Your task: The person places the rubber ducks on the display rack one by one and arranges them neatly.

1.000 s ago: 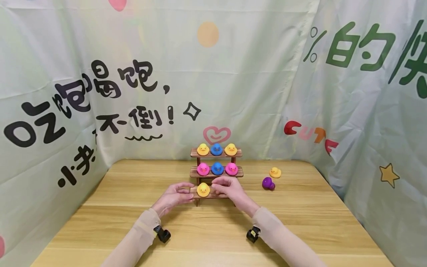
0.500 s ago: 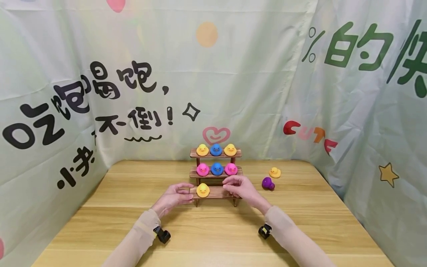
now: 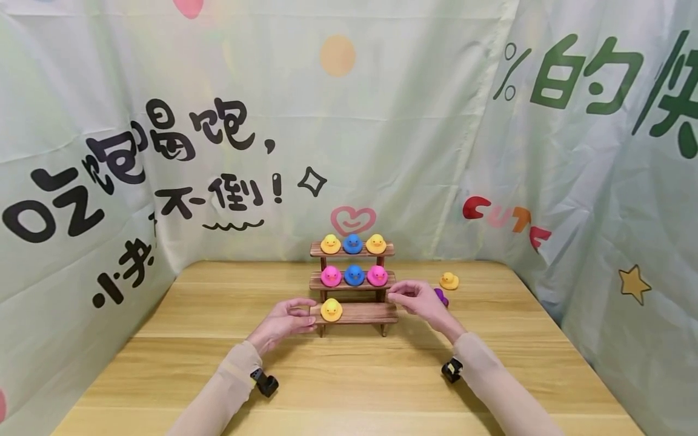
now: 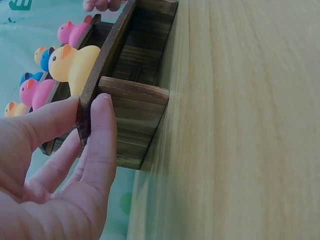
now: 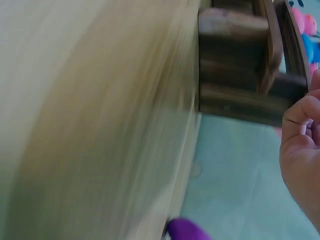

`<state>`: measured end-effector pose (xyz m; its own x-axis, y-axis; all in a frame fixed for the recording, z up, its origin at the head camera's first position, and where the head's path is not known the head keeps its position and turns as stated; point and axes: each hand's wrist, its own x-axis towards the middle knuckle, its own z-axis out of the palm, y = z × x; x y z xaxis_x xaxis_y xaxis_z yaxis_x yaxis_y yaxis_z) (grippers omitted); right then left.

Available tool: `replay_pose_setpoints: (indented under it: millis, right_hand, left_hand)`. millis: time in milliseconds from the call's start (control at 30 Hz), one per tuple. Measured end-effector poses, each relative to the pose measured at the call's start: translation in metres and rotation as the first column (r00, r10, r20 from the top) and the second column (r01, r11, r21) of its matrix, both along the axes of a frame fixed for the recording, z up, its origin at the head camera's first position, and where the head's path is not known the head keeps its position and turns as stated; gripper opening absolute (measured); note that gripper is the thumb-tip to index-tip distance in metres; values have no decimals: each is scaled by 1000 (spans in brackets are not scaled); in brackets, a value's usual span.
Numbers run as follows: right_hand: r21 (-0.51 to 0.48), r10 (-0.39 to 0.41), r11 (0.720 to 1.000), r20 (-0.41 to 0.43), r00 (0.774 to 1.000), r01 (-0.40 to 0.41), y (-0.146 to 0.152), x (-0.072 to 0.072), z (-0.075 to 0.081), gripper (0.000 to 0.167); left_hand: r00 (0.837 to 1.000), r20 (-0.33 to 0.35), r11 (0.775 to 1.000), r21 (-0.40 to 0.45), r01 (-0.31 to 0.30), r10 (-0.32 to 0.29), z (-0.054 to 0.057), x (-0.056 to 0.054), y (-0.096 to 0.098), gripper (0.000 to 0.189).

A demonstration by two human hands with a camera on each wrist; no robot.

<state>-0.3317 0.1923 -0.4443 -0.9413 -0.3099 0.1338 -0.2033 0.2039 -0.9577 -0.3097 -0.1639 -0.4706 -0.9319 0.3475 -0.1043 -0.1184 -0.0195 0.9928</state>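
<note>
A three-tier dark wooden display stand [image 3: 368,313] stands at the table's middle. On its lowest shelf a yellow rubber duck [image 3: 331,310] sits at the left end. My left hand [image 3: 282,323] pinches that shelf's left end, thumb on top and fingers beneath, as the left wrist view shows. My right hand [image 3: 422,301], fingers loosely bent and holding nothing, is just off the stand's right end. It partly covers a purple rubber duck [image 3: 444,299]. The middle shelf bears a blue duck [image 3: 354,276] between two pink ones; the top shelf, a blue duck [image 3: 352,244] between two yellow ones.
Another yellow duck [image 3: 449,281] rests on the wooden table [image 3: 349,387] at the right, behind the purple one. A printed cloth backdrop [image 3: 403,133] hangs round the table's back and sides.
My right hand has moved rightward from beside the yellow duck, past the bottom shelf's right end, and now overlaps the purple duck in the head view. My left hand has stayed put.
</note>
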Motion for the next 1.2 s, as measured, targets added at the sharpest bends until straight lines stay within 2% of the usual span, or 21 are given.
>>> replay_pose_setpoints:
  millis: [200, 300, 467, 600, 867, 1200]
  right_hand:
    - [-49, -25, 999, -84, 996, 21, 25, -5, -3, 34]
    - [-36, -27, 999, -97, 995, 24, 34, -7, -4, 34]
    - [58, -33, 998, -73, 997, 37, 52, -11, -5, 42]
    - [69, -20, 997, -54, 998, 24, 66, -15, -7, 47]
    - [103, -36, 994, -38, 999, 39, 88, -19, -9, 43]
    - [235, -48, 970, -46, 998, 57, 106, -22, -5, 45]
  left_hand:
    - [1000, -5, 1000, 4, 2, -2, 1, 0, -1, 46]
    - [1000, 2, 1000, 6, -4, 4, 0, -1, -2, 46]
    - [1000, -4, 1000, 2, 1, -1, -2, -1, -1, 46]
    - [1000, -4, 1000, 8, 6, -5, -3, -1, -1, 47]
    - [1000, -6, 1000, 4, 0, 0, -3, 0, -1, 45]
    - [1000, -6, 1000, 4, -1, 1, -5, -3, -1, 45]
